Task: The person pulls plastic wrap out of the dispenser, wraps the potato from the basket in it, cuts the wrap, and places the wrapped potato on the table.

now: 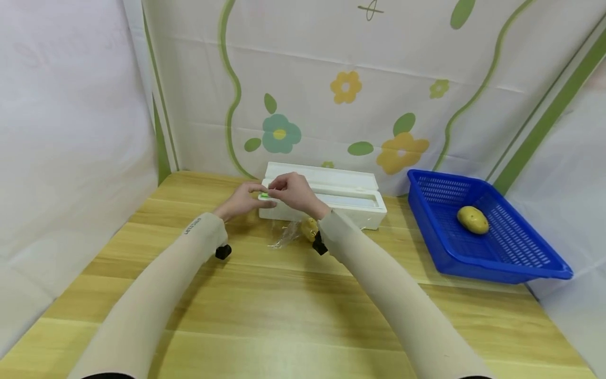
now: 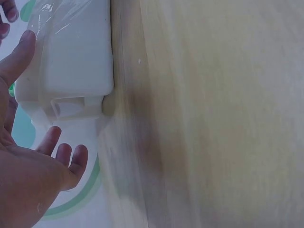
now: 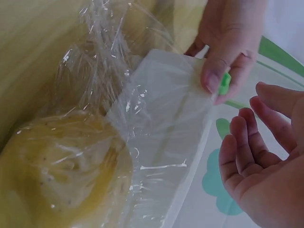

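Observation:
A white cling film box (image 1: 326, 210) stands lengthwise at the back of the table, its long lid (image 1: 326, 176) raised. My left hand (image 1: 243, 200) pinches its left end between thumb and index finger, beside a small green slide cutter (image 3: 225, 83); in the left wrist view its other fingers (image 2: 71, 159) hang loose past the box end. My right hand (image 1: 295, 192) hovers over that end, fingers loosely bent with nothing visible between them. Clear film (image 3: 114, 71) drapes down the box front and over a potato (image 3: 66, 171), partly hidden by my right wrist in the head view.
A blue plastic basket (image 1: 445, 252) sits on the right side of the wooden table (image 1: 279, 316), with one potato (image 1: 472, 219) inside. Right behind the box hangs a white cloth (image 1: 303, 63) printed with flowers. More cloth closes off both sides.

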